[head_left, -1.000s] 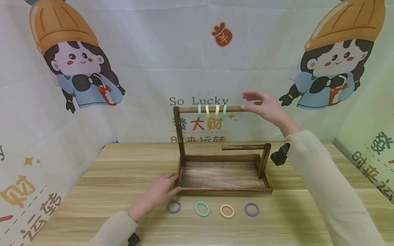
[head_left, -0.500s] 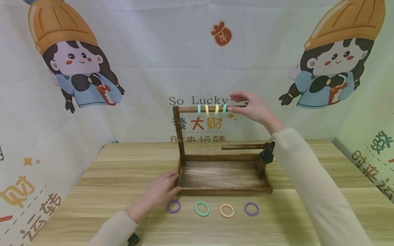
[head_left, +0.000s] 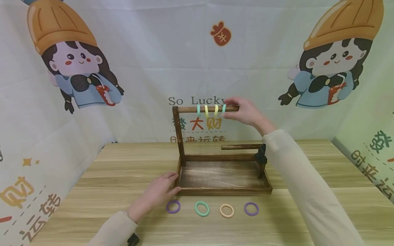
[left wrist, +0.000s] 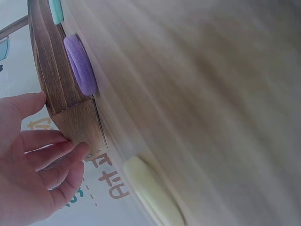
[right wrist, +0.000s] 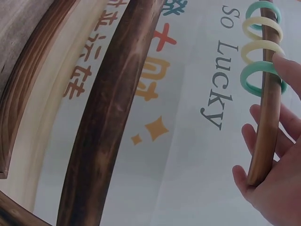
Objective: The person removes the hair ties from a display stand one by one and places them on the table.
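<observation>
A dark wooden rack (head_left: 224, 192) has a tray base and two bars. Its upper bar (head_left: 186, 109) carries two pale yellow rings between two green rings. My right hand (head_left: 246, 111) is around the bar's free end, thumb and index finger at the outermost green ring (right wrist: 254, 77); the other fingers lie loosely behind the bar in the right wrist view. My left hand (head_left: 158, 191) holds the rack's front left corner, thumb on the front wall and fingers against the end wall (left wrist: 80, 125). A purple ring (left wrist: 80, 66) lies close by on the table.
Along the rack's front lie a green ring (head_left: 202, 208), a peach ring (head_left: 227, 210) and another purple ring (head_left: 251, 209). The left wrist view also shows a pale yellow ring (left wrist: 153, 190). The shorter lower bar (head_left: 238, 147) holds no rings. A printed cloth (head_left: 154, 51) hangs behind.
My right hand has moved left along the upper bar, from its free end to the outermost green ring. The left hand and the rings have stayed in place.
</observation>
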The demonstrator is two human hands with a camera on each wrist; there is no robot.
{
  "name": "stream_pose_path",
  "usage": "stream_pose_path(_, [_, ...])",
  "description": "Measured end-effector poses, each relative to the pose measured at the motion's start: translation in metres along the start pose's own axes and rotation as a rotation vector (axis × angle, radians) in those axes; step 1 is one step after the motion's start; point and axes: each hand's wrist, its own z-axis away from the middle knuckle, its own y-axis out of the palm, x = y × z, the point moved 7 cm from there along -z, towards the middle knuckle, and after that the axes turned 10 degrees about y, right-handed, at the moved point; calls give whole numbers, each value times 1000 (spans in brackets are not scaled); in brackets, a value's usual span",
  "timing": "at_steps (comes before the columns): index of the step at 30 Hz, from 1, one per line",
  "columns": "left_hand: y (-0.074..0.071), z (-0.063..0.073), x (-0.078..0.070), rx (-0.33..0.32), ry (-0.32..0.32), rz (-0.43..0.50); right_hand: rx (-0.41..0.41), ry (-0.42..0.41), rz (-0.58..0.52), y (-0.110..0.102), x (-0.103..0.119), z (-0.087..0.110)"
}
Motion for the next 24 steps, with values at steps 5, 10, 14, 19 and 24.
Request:
stream_pose_path(5, [0, 0, 0, 2, 1, -7, -10, 13, 34, 2, 1, 0])
stream_pose_path(10, [0, 0, 0, 2, 5, -11, -31, 6, 76, 2, 3, 0])
stream_pose_path(14, [0, -1, 0, 0, 9, -15, -43, -19, 90, 2, 3, 0])
stream_pose_path(19, [0, -1, 0, 5, 4, -12, -60, -48, 48, -2, 2, 2])
stream_pose_path(24, [-1, 0, -1, 5, 0, -3, -68, -49, 16, -9, -4, 5])
